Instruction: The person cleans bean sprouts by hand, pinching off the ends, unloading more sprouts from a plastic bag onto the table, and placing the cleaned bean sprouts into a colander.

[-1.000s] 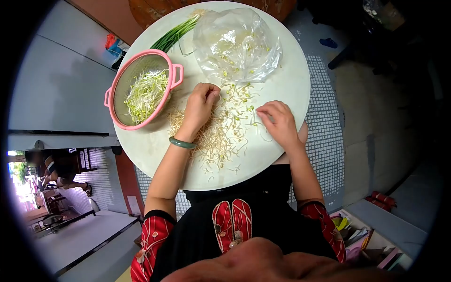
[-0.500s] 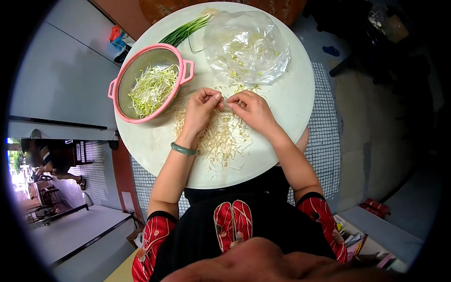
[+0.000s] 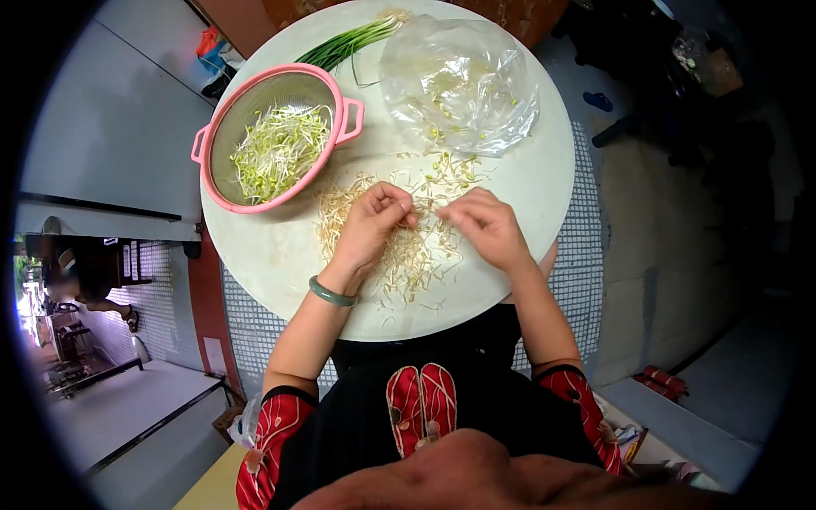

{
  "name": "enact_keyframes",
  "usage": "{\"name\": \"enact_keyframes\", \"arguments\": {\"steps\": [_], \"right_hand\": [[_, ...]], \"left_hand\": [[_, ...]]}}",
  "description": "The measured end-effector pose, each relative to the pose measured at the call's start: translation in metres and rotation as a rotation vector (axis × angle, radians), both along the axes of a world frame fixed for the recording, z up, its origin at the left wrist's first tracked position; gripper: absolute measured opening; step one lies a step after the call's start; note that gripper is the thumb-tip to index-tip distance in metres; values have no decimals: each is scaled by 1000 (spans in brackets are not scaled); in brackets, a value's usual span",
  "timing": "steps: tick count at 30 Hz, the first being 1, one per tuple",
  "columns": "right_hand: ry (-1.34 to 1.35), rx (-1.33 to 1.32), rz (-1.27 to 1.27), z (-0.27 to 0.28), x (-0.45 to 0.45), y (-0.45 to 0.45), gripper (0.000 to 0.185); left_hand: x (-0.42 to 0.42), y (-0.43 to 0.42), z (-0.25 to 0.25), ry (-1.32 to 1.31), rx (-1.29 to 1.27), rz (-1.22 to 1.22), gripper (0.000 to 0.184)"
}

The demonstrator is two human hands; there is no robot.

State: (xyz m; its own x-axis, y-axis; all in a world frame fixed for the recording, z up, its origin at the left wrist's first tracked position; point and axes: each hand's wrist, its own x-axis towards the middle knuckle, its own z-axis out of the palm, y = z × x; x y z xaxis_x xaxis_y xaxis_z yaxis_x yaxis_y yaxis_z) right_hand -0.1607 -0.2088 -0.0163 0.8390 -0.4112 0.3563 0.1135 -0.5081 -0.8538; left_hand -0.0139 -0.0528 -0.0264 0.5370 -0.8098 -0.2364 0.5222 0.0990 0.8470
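My left hand (image 3: 380, 223), with a green bangle (image 3: 331, 293) at its wrist, is closed in a pinch on what looks like a thin bean sprout. A small gap to its right, my right hand (image 3: 489, 223) has thumb and index finger pressed together; whatever is between them is too small to make out. Under and around both hands lies a loose pile of pale bean sprout bits (image 3: 408, 263). Beyond the fingertips are a few sprouts with green-yellow heads (image 3: 446, 172). A pink-rimmed colander (image 3: 350, 121) at the left holds a heap of bean sprouts (image 3: 285, 153).
The round white table (image 3: 280, 263) carries everything. At its far side sit a clear plastic bag (image 3: 459, 85) with some sprouts inside and a bunch of green onions (image 3: 353, 42). A dark slipper (image 3: 597, 101) lies on the floor at the right.
Both hands have moved slightly toward me, and the right one has shifted right, widening the gap between them. The view has tilted a little.
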Motion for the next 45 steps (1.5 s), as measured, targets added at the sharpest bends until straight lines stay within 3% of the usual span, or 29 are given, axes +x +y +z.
{"name": "enact_keyframes", "arguments": {"steps": [2,5,10,12,15,21,26,31,36,39,42,45], "right_hand": [[-43,-335,136,0,1,-7,12],[67,-188,-42,1,19,-18,13],[321,-149,-15,11,49,-33,16],[362,-191,-36,9,56,-36,17],[296,-549,-41,-9,66,-47,15],[425,-638,8,-2,72,-53,8],[434,-598,-5,-6,72,-49,11],[504,-582,5,-1,75,-45,13],[430,-624,-13,-4,76,-40,9],[389,-490,-33,5,72,-34,9],[347,-70,-36,26,68,-17,12],[201,-10,43,32,67,-3,15]], "left_hand": [[7,2,2,102,-47,57,10],[20,6,-3,317,-180,26,17],[23,8,-4,496,-279,26,19],[28,11,-11,529,-346,-19,18],[31,13,-20,514,-371,-61,18],[30,13,-15,444,-314,-40,20],[34,13,-31,470,-355,-38,38],[27,8,-13,567,-439,-29,57],[25,8,-13,593,-482,-22,62],[24,8,-14,620,-504,-37,61],[22,7,-14,589,-485,-40,59],[21,5,-16,586,-490,-59,58]]}}
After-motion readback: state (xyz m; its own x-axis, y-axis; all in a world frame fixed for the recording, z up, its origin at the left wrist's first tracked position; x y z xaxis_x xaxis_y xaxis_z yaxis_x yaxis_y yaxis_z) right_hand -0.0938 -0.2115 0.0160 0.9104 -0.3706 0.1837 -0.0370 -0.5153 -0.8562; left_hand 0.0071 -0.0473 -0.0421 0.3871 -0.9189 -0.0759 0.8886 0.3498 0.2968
